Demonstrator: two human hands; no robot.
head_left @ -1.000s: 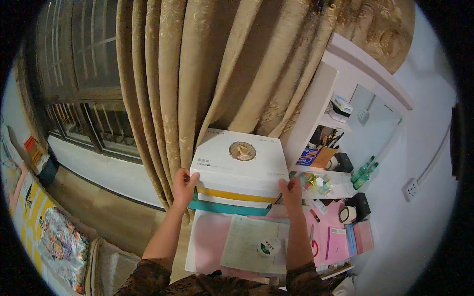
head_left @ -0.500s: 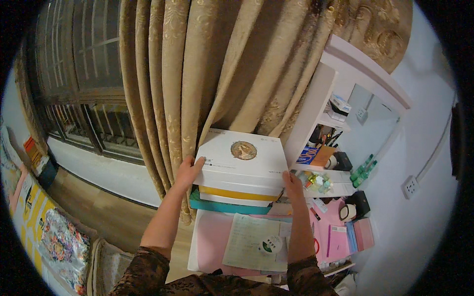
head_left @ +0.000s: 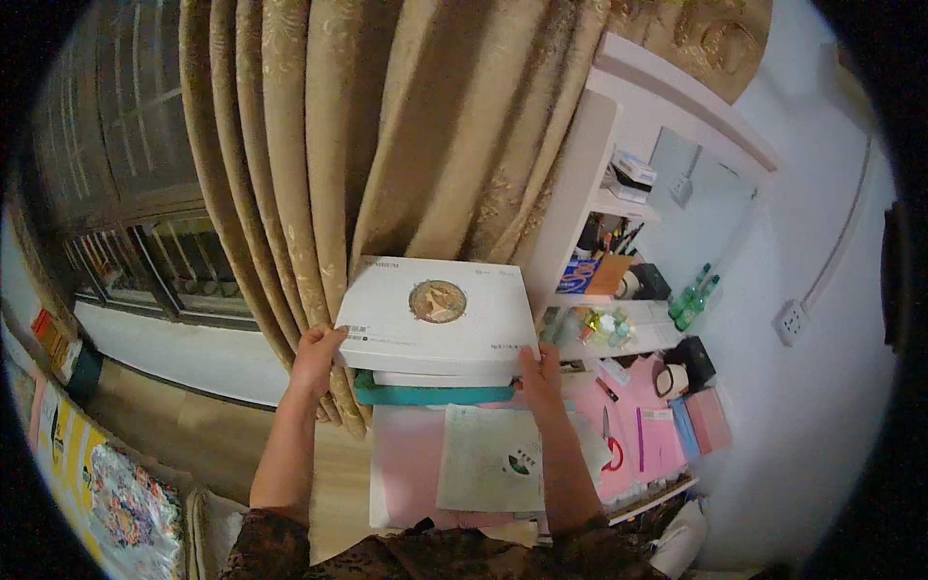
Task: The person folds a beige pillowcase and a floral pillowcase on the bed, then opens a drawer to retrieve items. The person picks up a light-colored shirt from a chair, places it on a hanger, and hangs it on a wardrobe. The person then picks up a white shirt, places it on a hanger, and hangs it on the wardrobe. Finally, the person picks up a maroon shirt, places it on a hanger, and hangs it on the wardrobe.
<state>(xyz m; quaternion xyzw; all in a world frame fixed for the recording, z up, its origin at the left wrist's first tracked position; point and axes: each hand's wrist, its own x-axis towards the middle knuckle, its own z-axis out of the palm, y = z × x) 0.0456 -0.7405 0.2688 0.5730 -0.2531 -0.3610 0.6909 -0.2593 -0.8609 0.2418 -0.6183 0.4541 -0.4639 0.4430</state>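
Observation:
I hold a stack of flat boxes in front of a gold curtain (head_left: pixel 387 145). The top one is a white box (head_left: pixel 435 314) with a round gold emblem on its lid; a teal box (head_left: pixel 435 394) shows beneath it. My left hand (head_left: pixel 317 360) grips the stack's left edge. My right hand (head_left: pixel 541 375) grips its right front corner. Below the stack lies a pink desk (head_left: pixel 411 464) with a pale green paper sheet (head_left: pixel 493 459) on it.
A white shelf unit (head_left: pixel 590 203) at the right carries pens, small boxes and green bottles (head_left: pixel 694 295). Pink notebooks (head_left: pixel 677 435) and a tape roll lie on the desk's right part. A barred window (head_left: pixel 126 251) is at the left, a patterned quilt (head_left: pixel 126 503) lower left.
The stack has dropped lower and levelled out, so the white lid faces up more. Both hands kept their hold and moved down with it.

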